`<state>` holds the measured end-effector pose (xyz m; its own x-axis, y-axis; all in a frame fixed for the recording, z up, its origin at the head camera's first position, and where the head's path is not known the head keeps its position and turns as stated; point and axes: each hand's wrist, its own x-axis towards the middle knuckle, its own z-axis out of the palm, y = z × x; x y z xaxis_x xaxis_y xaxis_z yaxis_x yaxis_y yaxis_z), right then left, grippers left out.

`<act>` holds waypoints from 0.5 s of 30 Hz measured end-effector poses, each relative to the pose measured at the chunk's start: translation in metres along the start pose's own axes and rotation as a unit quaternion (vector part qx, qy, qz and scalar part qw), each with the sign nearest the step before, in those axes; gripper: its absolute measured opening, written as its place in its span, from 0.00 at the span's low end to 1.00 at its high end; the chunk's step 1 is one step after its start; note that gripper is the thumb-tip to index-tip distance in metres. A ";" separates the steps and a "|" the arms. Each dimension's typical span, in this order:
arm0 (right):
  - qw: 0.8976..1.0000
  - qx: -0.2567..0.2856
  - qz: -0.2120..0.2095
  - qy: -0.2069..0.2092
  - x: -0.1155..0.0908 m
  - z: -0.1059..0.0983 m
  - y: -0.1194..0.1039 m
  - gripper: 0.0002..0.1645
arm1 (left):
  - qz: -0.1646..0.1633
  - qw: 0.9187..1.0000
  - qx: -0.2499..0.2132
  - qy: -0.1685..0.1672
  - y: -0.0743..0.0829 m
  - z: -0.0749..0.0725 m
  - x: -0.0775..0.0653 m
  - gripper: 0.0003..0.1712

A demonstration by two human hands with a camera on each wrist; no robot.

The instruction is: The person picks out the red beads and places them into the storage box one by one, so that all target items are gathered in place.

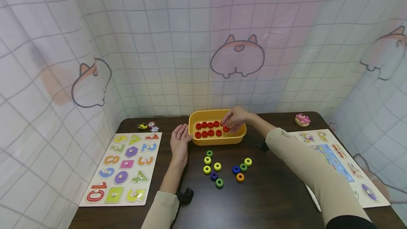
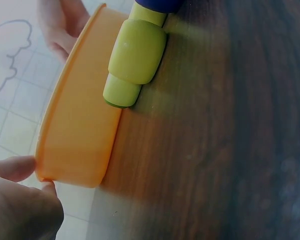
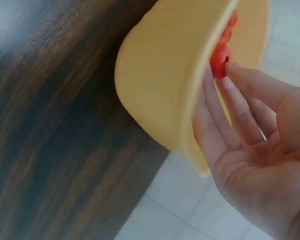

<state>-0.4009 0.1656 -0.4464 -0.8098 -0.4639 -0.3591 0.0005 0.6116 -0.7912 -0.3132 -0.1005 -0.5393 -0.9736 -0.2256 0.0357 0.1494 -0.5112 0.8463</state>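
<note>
A yellow plastic tub [image 1: 216,140] stands at the back of the table with several red ring beads [image 1: 205,134] lined up in rows inside. My left hand [image 1: 180,144] is at its left end, thumb on the rim and a fingertip against the end wall, so the tub's corner [image 2: 70,165] is pinched. Reaching over the right end, my right hand [image 1: 234,118] has its fingers inside the tub. Thumb and fingers pinch one red ring bead [image 3: 220,61], its hole facing the thumb. The right hand's fingers hide part of the back row.
Loose green, yellow, blue and orange ring beads [image 1: 240,177] lie in front of the tub. A number puzzle board [image 1: 152,172] is on the left, a picture puzzle board [image 1: 365,172] on the right. Small toys [image 1: 143,125] and a pink donut-like toy [image 1: 302,119] sit at the back.
</note>
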 end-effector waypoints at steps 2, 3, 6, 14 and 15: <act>1.000 -0.012 0.015 0.009 0.007 0.003 0.006 0.16 | 0.000 1.000 0.000 -0.004 -0.001 0.001 -0.002 0.37; 0.999 -0.019 0.021 0.015 0.011 0.006 0.010 0.16 | 0.000 1.000 0.001 -0.007 -0.001 0.001 -0.002 0.37; 0.998 -0.035 0.038 0.028 0.020 0.013 0.017 0.14 | 0.001 1.000 0.004 -0.009 -0.002 0.001 -0.003 0.37; 0.998 -0.052 0.019 0.028 0.016 0.019 0.017 0.14 | 0.004 1.000 0.009 -0.005 -0.003 0.002 -0.001 0.37; 0.999 -0.045 0.013 0.027 0.012 0.017 0.016 0.15 | 0.003 1.000 0.013 -0.004 -0.003 0.002 -0.001 0.37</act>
<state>-0.4004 0.1589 -0.4716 -0.8407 -0.4136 -0.3496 -0.0286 0.6785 -0.7340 -0.3129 -0.0973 -0.5408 -0.9739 -0.2224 0.0456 0.1517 -0.4884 0.8594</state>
